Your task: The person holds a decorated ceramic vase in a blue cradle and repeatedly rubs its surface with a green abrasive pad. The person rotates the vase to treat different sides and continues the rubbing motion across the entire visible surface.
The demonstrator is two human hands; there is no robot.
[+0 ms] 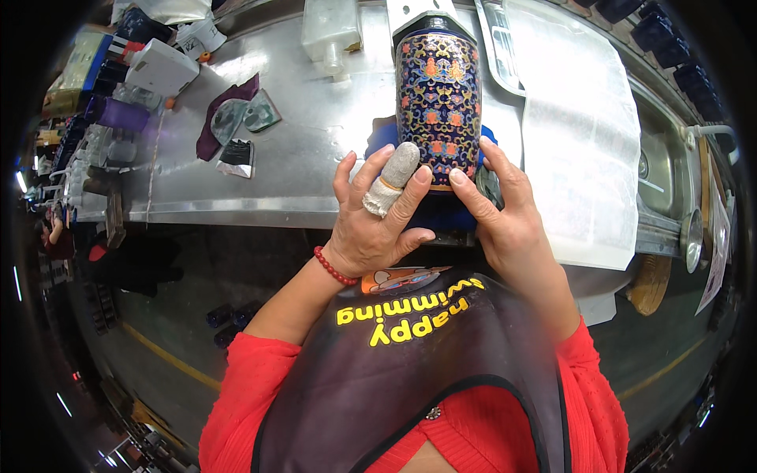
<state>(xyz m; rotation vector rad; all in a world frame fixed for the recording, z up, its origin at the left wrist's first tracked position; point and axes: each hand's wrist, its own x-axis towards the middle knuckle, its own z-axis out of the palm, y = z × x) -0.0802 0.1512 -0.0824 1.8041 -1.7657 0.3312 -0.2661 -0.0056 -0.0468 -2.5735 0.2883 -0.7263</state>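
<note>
A dark blue vase (439, 102) with an ornate gold, orange and pale floral pattern lies in front of me, its length pointing away. A blue cloth (382, 138) shows beneath its near part. My left hand (371, 217) is at the vase's near left edge, fingers spread, with the index fingertip on the patterned surface. One of its fingers wears a grey fabric finger cover (400, 165) held by a band. My right hand (511, 213) reaches the near right edge, its thumb tip on the pattern and its other fingers stretched along the side.
White paper sheets (579, 150) cover the right of the metal table (276, 173), near a sink (662, 142). Behind them lies a metal tray (498, 47). A clear plastic bottle (331, 35) stands at the back. Green scraper-like pieces (260, 112) and a purple cloth (209, 134) lie left.
</note>
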